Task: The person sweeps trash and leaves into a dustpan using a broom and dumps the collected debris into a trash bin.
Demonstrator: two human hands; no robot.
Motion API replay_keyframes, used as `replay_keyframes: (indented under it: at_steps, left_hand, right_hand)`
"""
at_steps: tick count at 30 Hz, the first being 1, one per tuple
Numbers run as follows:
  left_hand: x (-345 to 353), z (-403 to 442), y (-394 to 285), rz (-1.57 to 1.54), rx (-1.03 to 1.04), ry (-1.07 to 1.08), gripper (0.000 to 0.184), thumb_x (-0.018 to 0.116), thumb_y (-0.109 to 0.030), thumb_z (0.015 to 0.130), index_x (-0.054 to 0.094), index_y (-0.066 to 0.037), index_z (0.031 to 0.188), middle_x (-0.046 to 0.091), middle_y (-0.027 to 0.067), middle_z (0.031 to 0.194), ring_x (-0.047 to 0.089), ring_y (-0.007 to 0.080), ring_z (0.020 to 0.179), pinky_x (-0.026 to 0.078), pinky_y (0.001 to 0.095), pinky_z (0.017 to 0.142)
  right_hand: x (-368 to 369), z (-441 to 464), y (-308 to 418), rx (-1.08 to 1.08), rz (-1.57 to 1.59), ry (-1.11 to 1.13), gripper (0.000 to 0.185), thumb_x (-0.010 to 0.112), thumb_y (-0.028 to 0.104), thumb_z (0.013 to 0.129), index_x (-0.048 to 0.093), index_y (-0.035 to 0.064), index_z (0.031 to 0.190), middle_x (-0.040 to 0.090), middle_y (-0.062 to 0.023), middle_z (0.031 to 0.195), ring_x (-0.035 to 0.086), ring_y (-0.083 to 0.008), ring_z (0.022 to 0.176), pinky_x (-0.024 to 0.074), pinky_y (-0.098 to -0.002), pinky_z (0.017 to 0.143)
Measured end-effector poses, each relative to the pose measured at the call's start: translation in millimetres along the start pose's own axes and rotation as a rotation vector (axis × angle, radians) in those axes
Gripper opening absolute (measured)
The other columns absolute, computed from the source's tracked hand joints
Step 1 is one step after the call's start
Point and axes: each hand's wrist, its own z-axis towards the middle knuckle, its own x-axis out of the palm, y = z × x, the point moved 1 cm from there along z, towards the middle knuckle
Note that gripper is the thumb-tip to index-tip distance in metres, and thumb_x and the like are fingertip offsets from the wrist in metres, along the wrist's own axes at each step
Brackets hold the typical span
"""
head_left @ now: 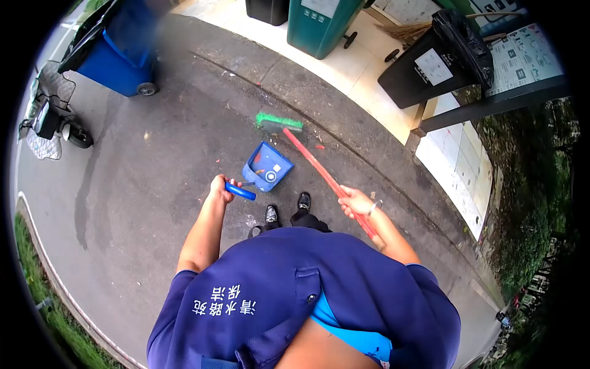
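Note:
My left hand (222, 189) is closed round the blue handle (241, 191) of a dustpan. The blue dustpan (268, 167) rests on the asphalt in front of my shoes, with small bits of litter in it. My right hand (356, 203) grips the red pole of a broom (316, 165). The broom's head with green bristles (279, 122) lies on the ground just beyond the dustpan's far edge, apart from it. Small red scraps (319, 147) lie to the right of the bristles.
A blue wheeled bin (117, 61) and a parked scooter (55, 123) stand at the left. Along the paved edge are a green bin (319, 27) and a black bin (418, 74). A straw broom (402, 31) lies behind the black bin.

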Motion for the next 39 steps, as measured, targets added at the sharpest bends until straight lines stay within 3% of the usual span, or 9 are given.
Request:
replay_keyframes:
  at_steps: [9,13,15,22,25,29,33,37,39]
  left_hand:
    - [41.0,-1.2,-3.2,0.037,0.087,-0.036,0.007,0.035,-0.009,0.067,0.032,-0.003,0.067,0.038,0.0107,0.055,0.043,0.0200,0.042,0.047,0.0369,0.050]
    - [67.3,-9.3,-1.4,0.028,0.158,-0.071,0.011,0.036,-0.008,0.067,0.032,-0.002,0.077,0.038,0.0118,0.063,0.044,0.0207,0.047,0.047,0.0396,0.051]
    - [73.2,-4.4,-4.9,0.017,0.155,-0.101,0.016,0.035,-0.007,0.067,0.031,-0.003,0.082,0.037,0.0117,0.065,0.045,0.0206,0.050,0.046,0.0410,0.051]
    - [68.4,17.6,-9.9,0.076,0.133,-0.066,0.010,0.037,-0.012,0.070,0.033,-0.008,0.079,0.037,0.0093,0.060,0.043,0.0197,0.045,0.046,0.0442,0.056]
    - [67.9,24.0,-9.1,0.043,0.085,-0.097,0.015,0.036,-0.019,0.075,0.032,-0.005,0.072,0.037,0.0088,0.057,0.043,0.0190,0.044,0.045,0.0454,0.058]
    - [75.0,20.4,-9.5,0.082,0.111,-0.110,0.014,0.036,-0.017,0.073,0.031,-0.005,0.074,0.037,0.0085,0.057,0.042,0.0184,0.043,0.046,0.0445,0.057]
    - [65.0,13.2,-0.4,0.087,0.141,-0.116,0.011,0.036,-0.011,0.069,0.032,-0.003,0.076,0.037,0.0089,0.056,0.043,0.0187,0.043,0.046,0.0408,0.054]
    - [31.0,-4.8,21.6,-0.029,-0.015,-0.102,0.010,0.033,-0.010,0.067,0.032,-0.002,0.073,0.037,0.0102,0.049,0.043,0.0187,0.039,0.043,0.0276,0.038]
    - [9.1,-16.6,31.3,-0.041,-0.014,-0.040,0.012,0.033,-0.010,0.067,0.032,0.000,0.074,0.038,0.0118,0.051,0.041,0.0172,0.036,0.041,0.0248,0.035]
  right_hand:
    - [-6.7,78.6,-35.6,0.027,-0.114,-0.247,0.051,0.042,0.003,0.074,0.020,0.0051,0.120,0.039,-0.0027,0.049,0.039,-0.0121,0.036,0.0345,-0.0260,0.031]
    - [-34.6,6.0,-28.8,0.061,0.424,0.181,0.045,0.041,0.005,0.077,0.026,0.0154,0.118,0.034,0.0029,0.052,0.032,-0.0041,0.039,0.0288,-0.0168,0.033]
    - [-53.7,-23.5,-37.6,0.103,0.581,0.242,0.046,0.042,0.006,0.077,0.026,0.0168,0.119,0.038,0.0013,0.057,0.033,-0.0035,0.041,0.0285,-0.0158,0.034]
    - [-59.6,-25.7,-47.6,0.032,0.302,-0.096,0.059,0.041,0.003,0.075,0.012,0.0181,0.125,0.038,-0.0016,0.055,0.035,-0.0070,0.038,0.0319,-0.0204,0.033]
    - [-60.6,15.9,-70.4,0.050,0.246,-0.241,0.055,0.039,0.003,0.076,0.016,0.0190,0.123,0.038,-0.0006,0.056,0.033,-0.0054,0.037,0.0299,-0.0190,0.032]
    - [-37.6,18.5,-89.6,0.124,0.306,-0.055,0.066,0.042,0.002,0.074,0.003,0.0185,0.125,0.038,-0.0022,0.054,0.037,-0.0096,0.038,0.0348,-0.0237,0.033]
    - [-48.0,-27.8,-79.6,0.195,0.640,0.268,0.057,0.042,0.004,0.076,0.016,0.0185,0.124,0.040,-0.0011,0.058,0.035,-0.0062,0.039,0.0309,-0.0195,0.033]
    - [-31.7,-34.7,-45.4,0.032,0.286,0.183,0.048,0.041,0.002,0.077,0.025,0.0139,0.121,0.037,0.0008,0.061,0.032,-0.0041,0.042,0.0271,-0.0144,0.034]
    - [-27.2,-20.9,-16.5,0.000,-0.031,0.083,0.059,0.042,0.004,0.076,0.011,0.0148,0.126,0.040,-0.0009,0.062,0.036,-0.0064,0.040,0.0325,-0.0190,0.032]
